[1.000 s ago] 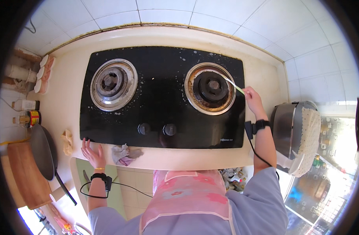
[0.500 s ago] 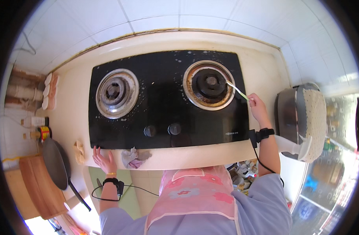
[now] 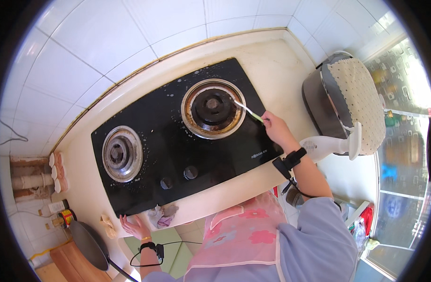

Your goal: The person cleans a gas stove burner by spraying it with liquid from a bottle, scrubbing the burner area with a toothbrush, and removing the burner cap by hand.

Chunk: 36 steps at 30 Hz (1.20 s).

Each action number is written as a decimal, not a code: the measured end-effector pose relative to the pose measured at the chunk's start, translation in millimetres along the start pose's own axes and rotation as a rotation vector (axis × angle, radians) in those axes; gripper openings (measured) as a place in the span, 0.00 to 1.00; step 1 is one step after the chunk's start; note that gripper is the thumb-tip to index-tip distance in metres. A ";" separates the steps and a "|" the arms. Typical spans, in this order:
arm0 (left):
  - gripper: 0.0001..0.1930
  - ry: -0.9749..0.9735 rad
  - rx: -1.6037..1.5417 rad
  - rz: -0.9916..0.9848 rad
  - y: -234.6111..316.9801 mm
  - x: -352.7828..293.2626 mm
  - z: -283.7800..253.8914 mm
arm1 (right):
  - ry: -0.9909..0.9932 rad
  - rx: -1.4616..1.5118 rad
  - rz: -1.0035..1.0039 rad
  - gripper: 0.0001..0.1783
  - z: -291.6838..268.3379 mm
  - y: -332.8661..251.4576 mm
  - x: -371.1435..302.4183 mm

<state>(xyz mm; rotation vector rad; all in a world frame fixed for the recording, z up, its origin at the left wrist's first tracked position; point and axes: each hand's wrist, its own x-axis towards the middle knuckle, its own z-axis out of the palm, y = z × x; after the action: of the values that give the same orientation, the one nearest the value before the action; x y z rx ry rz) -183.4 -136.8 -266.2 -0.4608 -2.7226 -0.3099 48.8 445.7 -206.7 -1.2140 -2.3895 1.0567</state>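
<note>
In my right hand (image 3: 277, 130) is a slim white-and-green toothbrush (image 3: 249, 111), pinched at its green end. Its white end points away from me and meets the right side of the dark burner cap (image 3: 212, 105). A brown-stained metal drip ring (image 3: 191, 126) surrounds that burner on the black glass gas hob (image 3: 166, 141). My left hand (image 3: 134, 227) lies with fingers spread on the counter's front edge, by the hob's near left corner. It holds nothing. Just right of it lies a crumpled grey-and-pink cloth (image 3: 162, 216). The second burner (image 3: 122, 153), on the left, has a silvery ring.
A white spray bottle (image 3: 319, 146) stands right of my right forearm, before a grey appliance (image 3: 314, 101) with a dotted cover. Two control knobs (image 3: 190, 172) sit near the hob's front. On the left are a dark frying pan (image 3: 89, 244) and a beige cloth (image 3: 107, 226).
My view has turned, so the hob now slants up to the right. The toothbrush stays on the right burner's right side. My left hand remains at the counter edge.
</note>
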 end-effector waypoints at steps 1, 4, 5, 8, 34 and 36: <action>0.24 -0.002 -0.003 -0.014 1.5 1.2 -0.1 | 0.018 0.007 -0.014 0.03 2.8 0.6 -3.0; 0.24 -0.004 0.009 -0.024 0.4 1.6 1.2 | 0.068 -0.019 -0.067 0.02 15.2 -6.7 20.8; 0.24 -0.002 0.027 -0.014 -0.6 1.9 1.6 | 0.073 -0.012 -0.060 0.02 20.0 -10.6 29.6; 0.24 0.004 0.038 0.008 8.8 5.4 2.1 | 0.078 -0.028 -0.041 0.01 21.1 -11.9 35.2; 0.23 0.031 -0.057 0.021 3.7 0.8 -1.7 | -0.003 -0.176 -0.101 0.09 48.9 -38.0 -89.0; 0.23 0.039 -0.072 0.021 2.7 3.3 -0.5 | -0.051 -0.203 -0.155 0.08 59.1 -48.0 -95.2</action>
<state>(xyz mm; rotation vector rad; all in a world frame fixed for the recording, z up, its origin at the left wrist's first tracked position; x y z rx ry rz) -185.2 -133.6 -264.1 -0.4973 -2.6736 -0.4079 48.5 323.9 -205.6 -1.0529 -2.6341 0.8241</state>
